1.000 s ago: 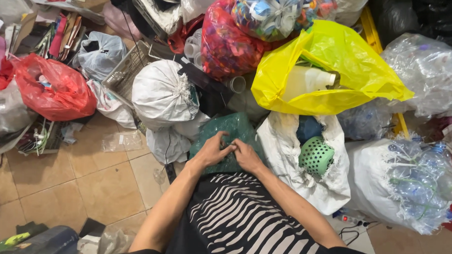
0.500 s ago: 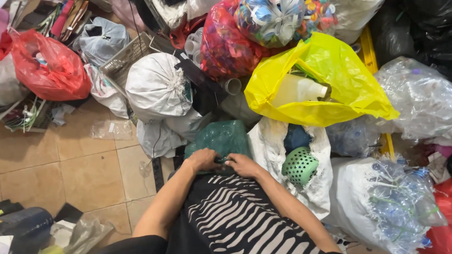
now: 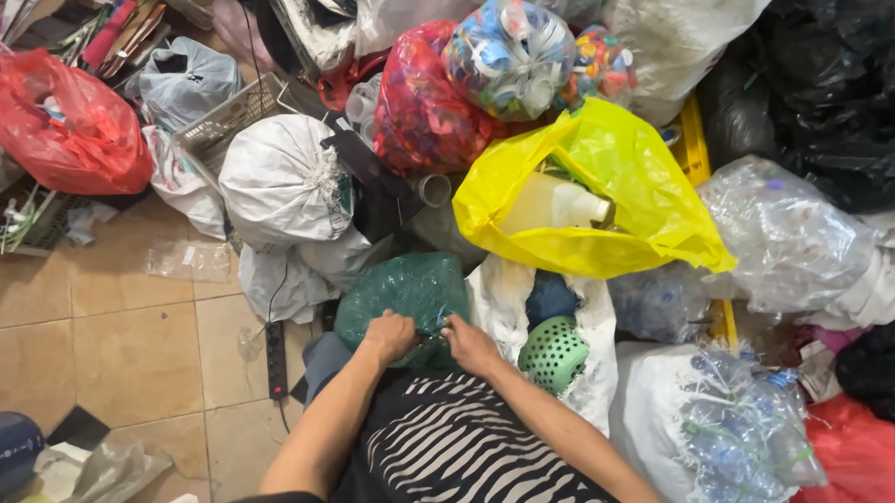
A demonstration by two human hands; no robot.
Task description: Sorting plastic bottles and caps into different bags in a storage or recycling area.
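On the tiled floor amid heaped bags, our left hand and right hand both pinch the gathered edge of a green plastic bag at our lap; a yellow bag bulges just beyond.

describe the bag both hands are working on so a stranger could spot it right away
Start at the big yellow bag in the middle of the heap and drop down-left to the teal-green bag. The left hand and right hand pinch its near edge. It is the only green bag; its neighbours are white.
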